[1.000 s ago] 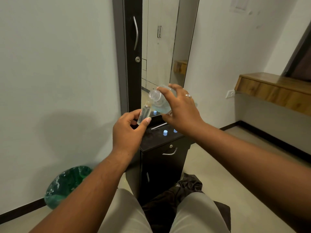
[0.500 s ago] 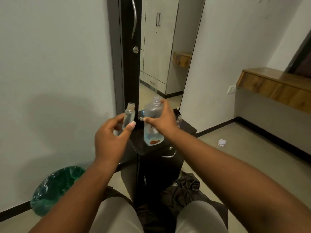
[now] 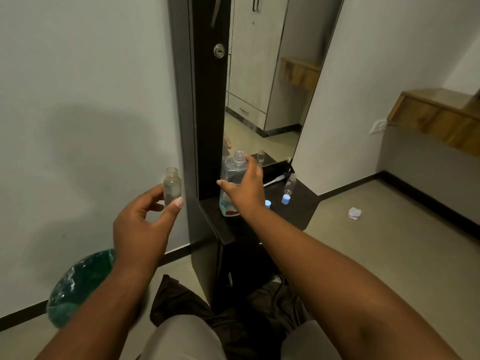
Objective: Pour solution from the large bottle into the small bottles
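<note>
Pinching a small clear uncapped plastic bottle (image 3: 172, 187) upright between thumb and fingertips, the left hand (image 3: 141, 227) hovered left; the right hand (image 3: 244, 189) curled around the large clear open bottle (image 3: 232, 187), standing on the black cabinet top (image 3: 293, 214), near two blue caps (image 3: 285, 199).

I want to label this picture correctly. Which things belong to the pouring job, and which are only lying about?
For the job:
large bottle, upright on the cabinet top, under the right hand
small bottle in the left hand
second small bottle
blue caps

Lying about:
green bin
crumpled paper
dark cloth
wooden shelf
</note>
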